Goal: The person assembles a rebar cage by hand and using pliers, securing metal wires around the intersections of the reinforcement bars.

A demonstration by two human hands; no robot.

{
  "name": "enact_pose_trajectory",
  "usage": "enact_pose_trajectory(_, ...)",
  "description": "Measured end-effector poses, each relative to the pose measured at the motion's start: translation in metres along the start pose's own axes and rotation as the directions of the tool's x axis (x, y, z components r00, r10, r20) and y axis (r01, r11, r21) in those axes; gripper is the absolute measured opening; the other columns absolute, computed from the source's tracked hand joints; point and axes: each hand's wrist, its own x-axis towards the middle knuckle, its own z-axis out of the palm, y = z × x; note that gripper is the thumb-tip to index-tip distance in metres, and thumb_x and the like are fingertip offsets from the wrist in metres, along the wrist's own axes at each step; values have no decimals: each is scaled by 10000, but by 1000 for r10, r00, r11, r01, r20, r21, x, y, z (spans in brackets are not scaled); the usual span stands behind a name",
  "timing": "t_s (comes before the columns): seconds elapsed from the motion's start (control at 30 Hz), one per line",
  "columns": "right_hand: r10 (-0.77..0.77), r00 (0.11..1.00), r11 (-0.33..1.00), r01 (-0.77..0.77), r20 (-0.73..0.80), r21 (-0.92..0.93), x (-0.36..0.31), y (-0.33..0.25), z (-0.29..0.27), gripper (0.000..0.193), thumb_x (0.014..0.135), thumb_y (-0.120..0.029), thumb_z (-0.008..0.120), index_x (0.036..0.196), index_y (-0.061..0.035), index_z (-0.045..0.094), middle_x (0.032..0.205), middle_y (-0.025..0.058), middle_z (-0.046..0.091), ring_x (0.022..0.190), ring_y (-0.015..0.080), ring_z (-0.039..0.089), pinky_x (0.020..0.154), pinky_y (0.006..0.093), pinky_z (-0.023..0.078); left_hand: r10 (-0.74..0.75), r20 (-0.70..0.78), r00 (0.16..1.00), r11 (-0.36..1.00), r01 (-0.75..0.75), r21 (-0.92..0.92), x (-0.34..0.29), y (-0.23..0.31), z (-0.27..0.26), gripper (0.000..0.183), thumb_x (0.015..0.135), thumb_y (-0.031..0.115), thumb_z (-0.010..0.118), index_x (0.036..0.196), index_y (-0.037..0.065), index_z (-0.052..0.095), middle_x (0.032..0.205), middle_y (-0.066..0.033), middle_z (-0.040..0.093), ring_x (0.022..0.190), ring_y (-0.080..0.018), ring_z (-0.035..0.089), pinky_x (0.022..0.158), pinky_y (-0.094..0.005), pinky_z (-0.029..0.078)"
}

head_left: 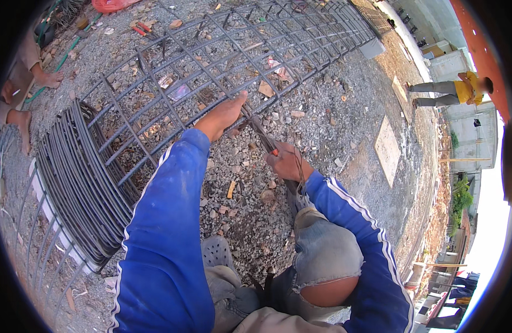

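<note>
A long cage of steel rebar (189, 73) stretches from the left toward the far right, its bars crossing in a grid. At its near edge my left hand (222, 115) is closed round a bar, the thumb on top and most fingers hidden underneath. Closer to me, my right hand (289, 162) is closed on red-handled pincers, mostly covered by the fingers. Dark thin tie wires (260, 132) run from the cage edge toward this hand, and loose strands loop by the wrist. Both forearms are in blue sleeves, and my bent knee (327, 252) is below the right hand.
A stack of bent rebar stirrups (81, 183) stands at the left. Another red-handled tool (141, 28) lies beyond the cage. Bare feet of a person (48, 79) show at far left; another person (471, 90) stands at far right. Gravel and a flat board (387, 151) cover the ground.
</note>
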Motion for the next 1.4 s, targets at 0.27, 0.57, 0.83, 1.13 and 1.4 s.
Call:
enact_pose_trajectory(0.27, -13, 1000, 986, 16, -19, 169, -8, -7, -24, 174, 923, -190, 597, 954, -26, 550, 620, 36, 492, 564, 159, 468, 525, 334, 417, 158, -108, 982, 977, -140, 161, 27, -14, -3, 580, 977, 588, 405, 1078, 43, 576, 904, -61, 601, 683, -136, 600, 527, -340, 492)
enact_pose_trajectory(0.57, 55, 960, 967, -119, 273, 225, -9, 1, -43, 162, 942, -180, 581, 1014, -34, 586, 786, 41, 602, 717, 130, 558, 645, 298, 466, 137, -137, 981, 986, -121, 119, 12, -5, -1, 636, 948, 617, 445, 976, 1, 601, 888, -74, 571, 741, -158, 583, 639, -339, 547)
enact_pose_trajectory(0.83, 121, 811, 979, -3, 572, -203, 33, -49, -103, 211, 915, -162, 559, 1059, -9, 538, 859, 108, 629, 799, 197, 603, 736, 392, 479, 116, -96, 989, 993, -112, 45, 6, -1, 0, 637, 964, 592, 435, 921, -24, 592, 804, -56, 539, 724, -158, 577, 655, -337, 549)
enact_pose_trajectory(1.13, 325, 762, 786, 111, 560, -608, 52, -105, -111, 311, 925, -182, 557, 1182, -9, 528, 915, 191, 633, 874, 320, 634, 805, 448, 482, 208, -104, 973, 965, -187, 185, 16, -9, -4, 726, 966, 615, 391, 1124, -73, 560, 963, -88, 495, 879, -180, 515, 737, -362, 548)
enact_pose_trajectory(1.4, 28, 994, 905, 18, 102, -426, -19, -40, -31, 475, 914, -126, 536, 1366, -54, 408, 1006, 293, 623, 880, 466, 616, 759, 533, 495, 205, -159, 966, 943, -152, 295, 9, -12, 1, 772, 952, 654, 369, 1153, -58, 590, 1035, -130, 575, 970, -203, 530, 755, -357, 512)
